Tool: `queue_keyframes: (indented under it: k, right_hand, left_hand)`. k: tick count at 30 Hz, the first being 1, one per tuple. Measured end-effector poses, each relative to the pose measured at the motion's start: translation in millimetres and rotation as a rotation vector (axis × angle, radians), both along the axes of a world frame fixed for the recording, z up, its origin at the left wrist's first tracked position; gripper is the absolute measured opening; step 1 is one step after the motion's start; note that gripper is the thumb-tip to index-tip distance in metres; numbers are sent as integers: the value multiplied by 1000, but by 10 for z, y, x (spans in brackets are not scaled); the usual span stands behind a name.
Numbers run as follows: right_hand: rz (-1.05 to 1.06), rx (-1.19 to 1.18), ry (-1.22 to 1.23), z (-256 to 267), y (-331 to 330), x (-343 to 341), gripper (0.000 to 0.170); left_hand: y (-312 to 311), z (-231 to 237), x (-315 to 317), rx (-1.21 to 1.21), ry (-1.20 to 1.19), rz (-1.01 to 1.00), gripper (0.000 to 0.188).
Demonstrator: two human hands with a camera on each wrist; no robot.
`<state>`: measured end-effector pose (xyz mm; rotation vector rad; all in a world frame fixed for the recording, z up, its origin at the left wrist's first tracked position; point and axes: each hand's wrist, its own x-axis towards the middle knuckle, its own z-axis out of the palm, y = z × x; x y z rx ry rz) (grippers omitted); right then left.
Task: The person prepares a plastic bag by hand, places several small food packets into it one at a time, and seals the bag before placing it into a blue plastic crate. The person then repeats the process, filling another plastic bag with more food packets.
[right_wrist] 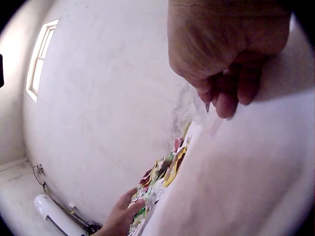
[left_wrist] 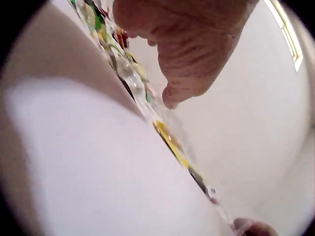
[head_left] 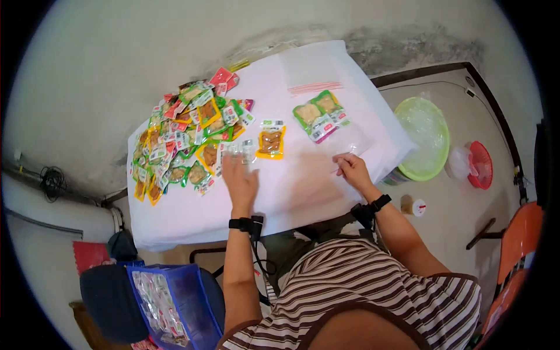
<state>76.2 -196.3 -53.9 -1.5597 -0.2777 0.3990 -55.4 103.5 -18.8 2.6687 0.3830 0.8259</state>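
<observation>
My left hand reaches over the near right edge of a heap of snack packets, its blurred fingers stretched out at a clear-and-white packet. In the left wrist view the thumb of the left hand hangs apart from the fingers, whose tips are mostly hidden. My right hand pinches the edge of a clear plastic bag that lies on the white cloth; in the right wrist view its fingers are curled. Green-edged packets lie beyond it. One yellow-edged packet sits between the hands.
A stack of clear bags with red-striped tops lies at the table's far side. On the floor to the right stand a green tub with clear plastic and a red basket. A blue crate of packets is at lower left.
</observation>
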Motion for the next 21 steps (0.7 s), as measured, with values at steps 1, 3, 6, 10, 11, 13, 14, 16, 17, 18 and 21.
queue_keyframes:
  k: [1,3,6,10,11,13,14,16,17,18,21]
  right_hand:
    - [20,-20,-32,-21,-11,7,18]
    - [4,-14,-17,-11,-6,-10,18]
    - [-11,8,13,-14,0,-9,17]
    - [32,-1,-48,-34,-32,2,18]
    - [45,4,-36,-29,-38,-3,18]
    - [57,9,-24,-19,-44,-8,18]
    - [52,17,-15,-9,-41,-14,17]
    - [44,30,-6,8,-35,-25,15]
    - [41,25,-13,16,-39,-32,15]
    - [38,19,-20,21,-46,-42,15]
    - [42,53,-55,4,-40,-46,15]
  left_hand:
    - [-110,-20,106,18,48,-65,76]
    - [-384,136,346,39,210,-133,84]
    - [-575,143,627,5,362,-115,84]
    - [-574,34,801,-10,334,-86,73]
    - [-561,7,804,148,266,-93,58]
    - [-547,-57,815,189,242,-87,50]
    - [-573,0,802,229,217,-75,44]
    - [-595,125,715,134,250,-75,39]
    - [-615,198,677,36,283,-73,35]
    - [-614,193,653,39,283,-78,35]
    - [-597,111,569,106,166,-95,36]
